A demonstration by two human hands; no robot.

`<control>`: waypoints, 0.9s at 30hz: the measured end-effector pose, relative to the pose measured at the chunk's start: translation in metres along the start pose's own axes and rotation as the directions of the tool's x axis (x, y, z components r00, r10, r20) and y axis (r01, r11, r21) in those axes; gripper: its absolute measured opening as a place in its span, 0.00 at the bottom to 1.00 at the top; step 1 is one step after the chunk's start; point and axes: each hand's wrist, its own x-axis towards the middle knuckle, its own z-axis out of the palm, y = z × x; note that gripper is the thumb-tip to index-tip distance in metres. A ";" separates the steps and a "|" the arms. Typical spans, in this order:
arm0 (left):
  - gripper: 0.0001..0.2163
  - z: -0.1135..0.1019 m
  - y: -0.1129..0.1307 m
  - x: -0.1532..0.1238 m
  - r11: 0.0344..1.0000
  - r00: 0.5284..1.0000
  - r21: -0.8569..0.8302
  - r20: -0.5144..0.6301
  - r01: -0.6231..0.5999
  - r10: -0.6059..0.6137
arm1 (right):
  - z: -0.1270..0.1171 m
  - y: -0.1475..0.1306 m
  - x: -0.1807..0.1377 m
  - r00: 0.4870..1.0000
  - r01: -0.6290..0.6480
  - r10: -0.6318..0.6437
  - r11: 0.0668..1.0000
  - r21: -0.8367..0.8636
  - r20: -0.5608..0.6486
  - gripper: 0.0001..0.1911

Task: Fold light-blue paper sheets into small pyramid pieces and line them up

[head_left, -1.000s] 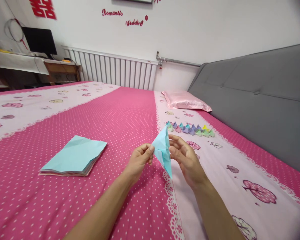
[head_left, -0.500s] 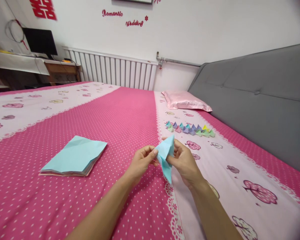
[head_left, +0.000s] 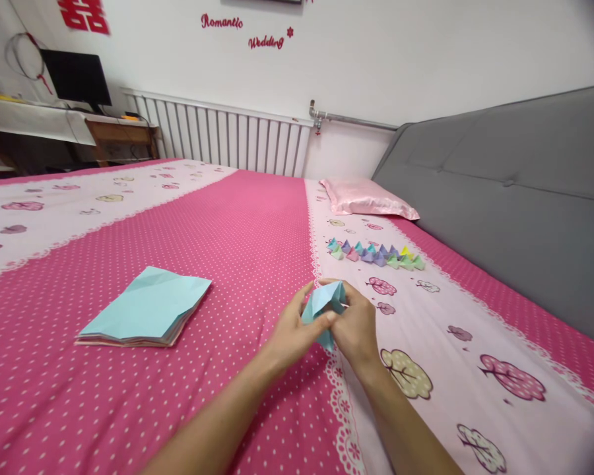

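Note:
A light blue folded paper (head_left: 323,300) is held between both hands above the bed, partly hidden by the fingers. My left hand (head_left: 296,328) is closed on its left side, with the thumb reaching across the front. From the right, my right hand (head_left: 357,324) grips the same paper, its fingers curled around the edge. To the left lies a stack of square paper (head_left: 146,305) with a light blue sheet on top. Beyond the hands, several small folded paper boats (head_left: 380,256) in blue, purple, green, pink and yellow stand in rows.
The bed is covered by a pink dotted sheet (head_left: 218,231) with pale printed bands. A pink pillow (head_left: 369,197) rests against the grey headboard (head_left: 505,178). At the far end are a white radiator (head_left: 218,135) and a desk with a monitor (head_left: 76,77).
Both hands have drawn closer together around the folded paper. The paper has turned and looks more compact, and the left thumb now reaches over its front.

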 end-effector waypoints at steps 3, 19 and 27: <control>0.26 -0.002 0.000 0.002 1.000 0.998 0.005 -0.063 0.016 -0.015 | -0.001 0.007 0.004 0.998 0.029 -0.031 0.998 0.054 0.050 0.18; 0.22 -0.019 0.014 0.006 0.922 0.996 -0.379 0.020 0.084 -0.082 | -0.026 0.000 0.015 0.859 -0.334 0.148 0.888 0.317 0.489 0.17; 0.15 -0.029 -0.006 0.014 0.994 0.993 0.009 0.047 0.111 -0.112 | -0.012 0.022 0.011 0.893 -0.251 0.196 0.964 0.087 0.404 0.12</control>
